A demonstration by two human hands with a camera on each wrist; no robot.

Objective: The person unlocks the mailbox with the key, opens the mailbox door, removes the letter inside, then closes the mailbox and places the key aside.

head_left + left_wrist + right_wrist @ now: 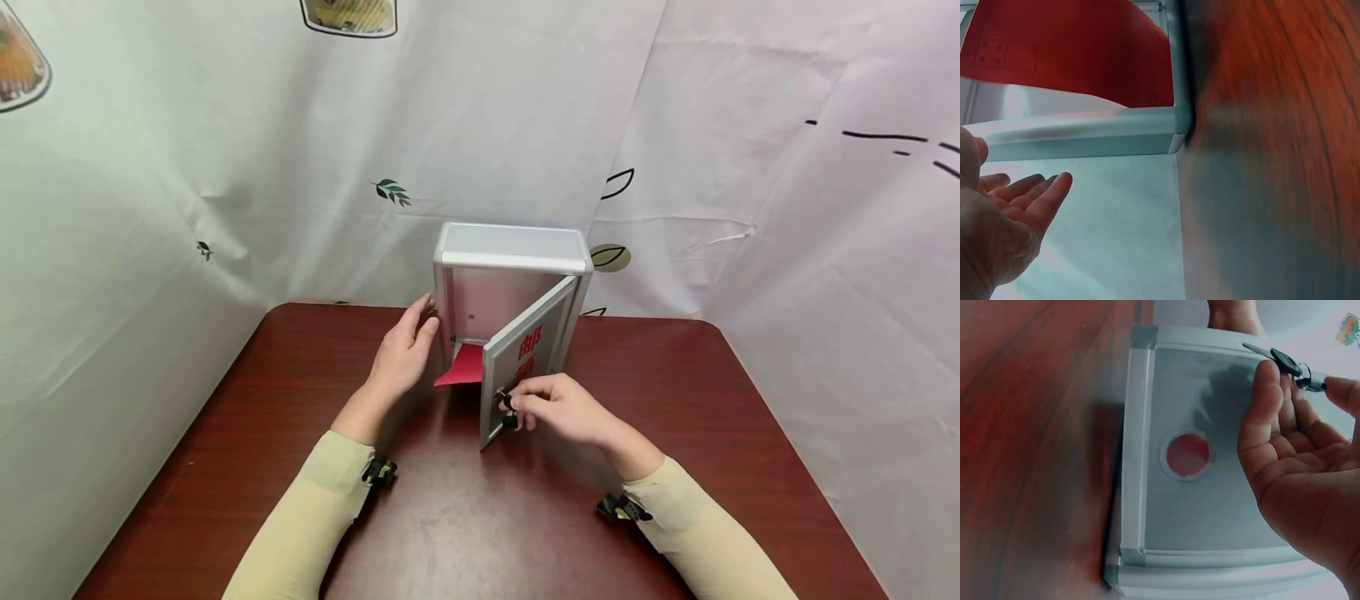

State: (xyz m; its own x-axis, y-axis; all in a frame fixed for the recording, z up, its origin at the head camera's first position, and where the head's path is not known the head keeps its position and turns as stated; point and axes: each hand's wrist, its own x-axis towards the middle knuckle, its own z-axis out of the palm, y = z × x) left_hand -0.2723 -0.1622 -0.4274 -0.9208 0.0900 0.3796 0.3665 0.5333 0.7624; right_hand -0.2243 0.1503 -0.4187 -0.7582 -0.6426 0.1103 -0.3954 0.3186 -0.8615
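Observation:
A silver metal mailbox (513,242) stands upright at the table's back, its front door (553,321) swung partly outward. Red characters mark the door. A red paper (465,367) lies inside and pokes out past the left edge of the opening. My left hand (401,354) is beside the mailbox's left side, fingers extended; whether they touch it I cannot tell. In front of the door, my right hand (562,408) pinches a black-headed key (1285,362) between thumb and fingers. Its bare metal blade shows, and a second black piece (1315,385) hangs from its ring.
A dark red-brown wooden table (450,533) carries the mailbox. White printed cloth (487,125) hangs behind and on both sides. Low on the door is a round window (1188,455) that looks red.

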